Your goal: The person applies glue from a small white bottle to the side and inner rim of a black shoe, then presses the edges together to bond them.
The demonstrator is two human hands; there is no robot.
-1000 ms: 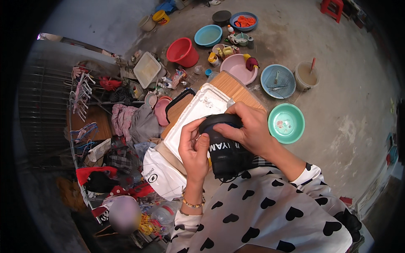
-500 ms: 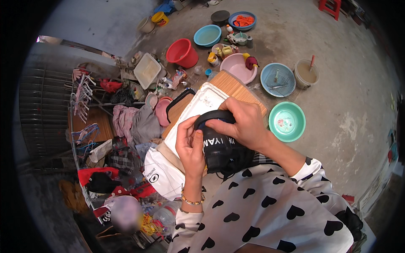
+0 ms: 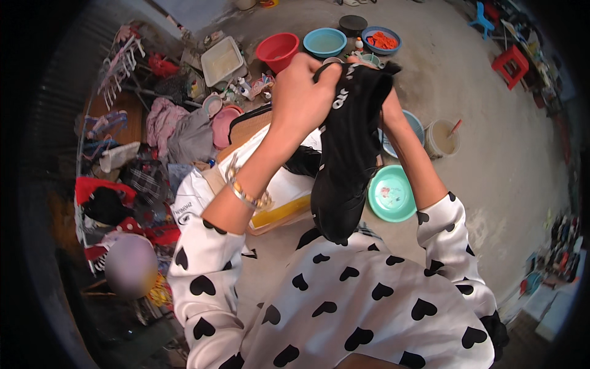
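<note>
A black boot (image 3: 347, 147) with a soft shaft and white lettering hangs between my hands, its wide opening at the upper right and its rounded foot end low, near my lap. My left hand (image 3: 301, 98) is closed on the upper left edge of the shaft, thumb pressed to the fabric. My right hand (image 3: 390, 107) holds the far side; most of its fingers are hidden behind the boot. Beneath, another black item (image 3: 304, 161) lies on a white surface (image 3: 264, 178) with a yellow front edge. A white cloth bag (image 3: 192, 194) lies left of it.
Ahead on the concrete floor stand a red bucket (image 3: 278, 52), a blue basin (image 3: 324, 43) and a white tub (image 3: 222, 61). A green basin (image 3: 393, 209) and a bucket of murky water (image 3: 442, 146) are at right. Clothes (image 3: 193, 138) crowd the left; a red stool (image 3: 511, 66) stands far right.
The boot has been raised and turned, and its shaft now stretches upward. Both hands moved up and away from me; the left shifted to the edge, the right to the far side.
</note>
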